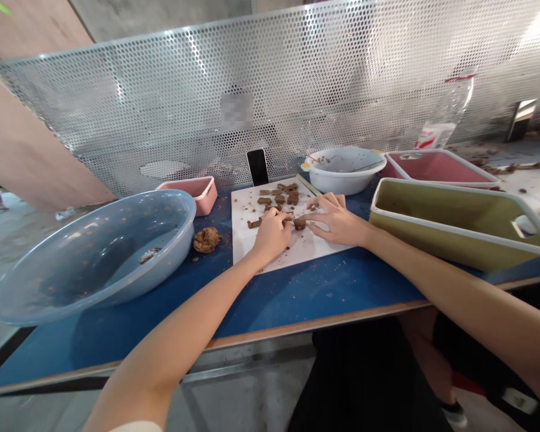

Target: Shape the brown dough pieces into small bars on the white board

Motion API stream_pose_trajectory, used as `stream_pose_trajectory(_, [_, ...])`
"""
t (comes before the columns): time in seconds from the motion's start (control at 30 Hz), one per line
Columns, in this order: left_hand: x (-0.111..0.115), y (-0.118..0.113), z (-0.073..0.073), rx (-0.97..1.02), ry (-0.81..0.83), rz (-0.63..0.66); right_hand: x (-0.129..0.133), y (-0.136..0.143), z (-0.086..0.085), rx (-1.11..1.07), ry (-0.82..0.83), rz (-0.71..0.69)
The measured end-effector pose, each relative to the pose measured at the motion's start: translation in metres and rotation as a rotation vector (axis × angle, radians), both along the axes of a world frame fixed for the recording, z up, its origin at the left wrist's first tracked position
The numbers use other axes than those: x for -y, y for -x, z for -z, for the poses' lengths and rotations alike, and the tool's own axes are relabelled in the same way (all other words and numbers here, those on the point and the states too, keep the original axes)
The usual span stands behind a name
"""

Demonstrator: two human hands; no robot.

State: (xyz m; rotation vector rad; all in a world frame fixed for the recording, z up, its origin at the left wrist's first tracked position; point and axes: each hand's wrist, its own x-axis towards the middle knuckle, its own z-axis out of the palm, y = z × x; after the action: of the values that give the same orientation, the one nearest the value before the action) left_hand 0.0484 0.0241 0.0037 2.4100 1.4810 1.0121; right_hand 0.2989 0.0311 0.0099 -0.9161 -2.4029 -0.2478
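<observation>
My left hand (270, 233) is over a white board (247, 249), its thumb and fingers pinched round a small brown clay-like piece, mostly hidden. My right hand (335, 221) hovers at the board's right side with fingers spread. Its fingertips come close to a squat brown piece (299, 223); I cannot tell whether they touch it. Several brown clay-like pieces (279, 199) and crumbs lie farther back on the board. One elongated brown piece (254, 224) rests left of my left hand.
Left are a large blue basin (117, 288), a rough brown lump (207, 240) and a pink bin (206, 203). A phone (257, 167) leans behind the board. Right stand a white basin (346, 180), green bin (454, 243), pink bin (445, 168) and plastic bottle (447, 114). Perforated metal (162, 102) borders the back.
</observation>
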Motion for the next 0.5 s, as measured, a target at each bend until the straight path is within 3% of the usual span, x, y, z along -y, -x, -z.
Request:
stream_pose_trajectory(0.13, [0.0, 0.0, 0.0, 0.001, 0.002, -0.002, 0.0, 0.0, 0.0, 0.052, -0.005, -0.053])
stream_pose_trajectory(0.3, [0.002, 0.0, -0.001, -0.007, 0.022, 0.01, 0.0, -0.003, -0.005, -0.014, -0.018, -0.006])
stream_pose_trajectory(0.5, [0.004, -0.001, -0.004, -0.057, 0.045, 0.022, 0.015, -0.022, -0.035, -0.101, -0.068, 0.139])
